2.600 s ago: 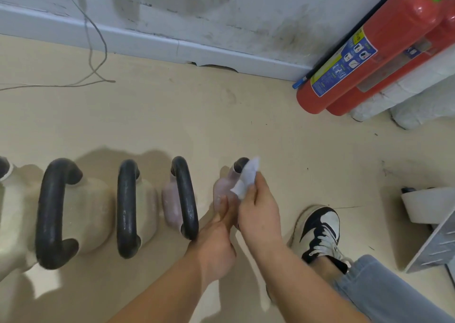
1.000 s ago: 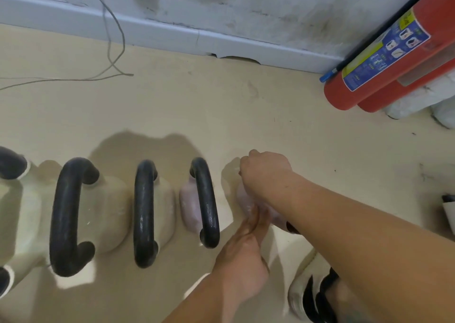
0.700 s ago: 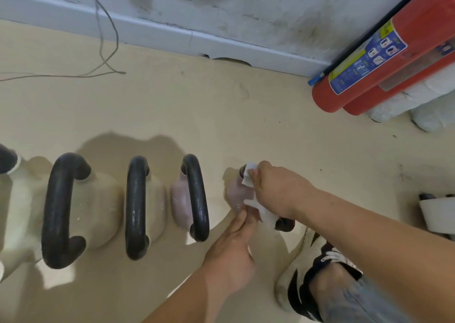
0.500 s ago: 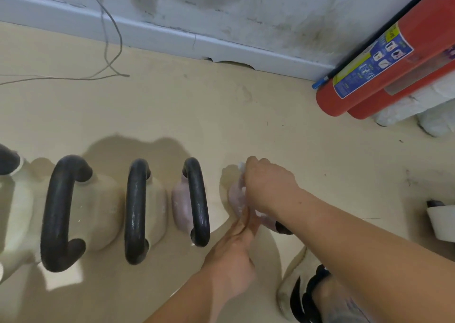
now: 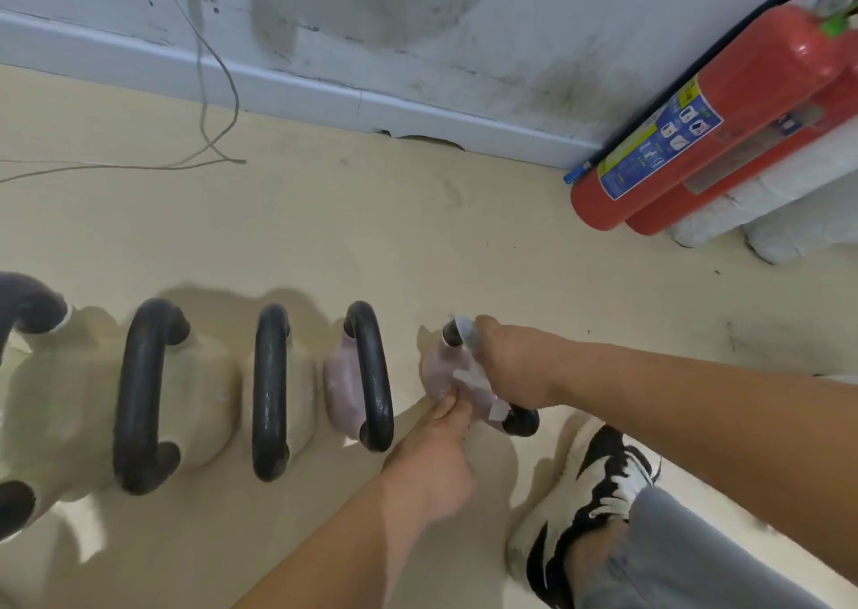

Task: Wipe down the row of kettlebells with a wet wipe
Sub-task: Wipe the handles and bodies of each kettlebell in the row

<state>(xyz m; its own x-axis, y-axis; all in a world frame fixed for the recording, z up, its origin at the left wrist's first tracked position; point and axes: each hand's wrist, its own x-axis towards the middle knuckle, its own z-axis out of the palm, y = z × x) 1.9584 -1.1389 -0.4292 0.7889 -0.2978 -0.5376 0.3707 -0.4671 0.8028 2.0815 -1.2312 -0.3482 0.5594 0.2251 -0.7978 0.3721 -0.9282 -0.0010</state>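
- Head view: right hand (image 5: 515, 367) curled over the black handle of the smallest kettlebell (image 5: 436, 371), fingers closed round the wet wipe (image 5: 470, 380) and pressing it onto the handle; white corners of the wipe poking out beyond the knuckles and under the palm.
- Left hand (image 5: 432, 469) just below the right fingers, its own fingers stretched out and together, tips pressing on the pale pink body of the same kettlebell.
- Left of both sets of fingers, in one row on the floor: second pink kettlebell (image 5: 341, 385) just beside, then a beige kettlebell (image 5: 274, 390), a larger beige kettlebell (image 5: 139, 395), and an end kettlebell (image 5: 23, 306) cut by the frame edge.
- Right of the left fingers, under the right forearm: black-and-white shoe (image 5: 589, 483).
- Well beyond the fingers, against the wall: red fire extinguisher (image 5: 724, 116) leaning at the right, thin cable (image 5: 218, 97) trailing at the left.
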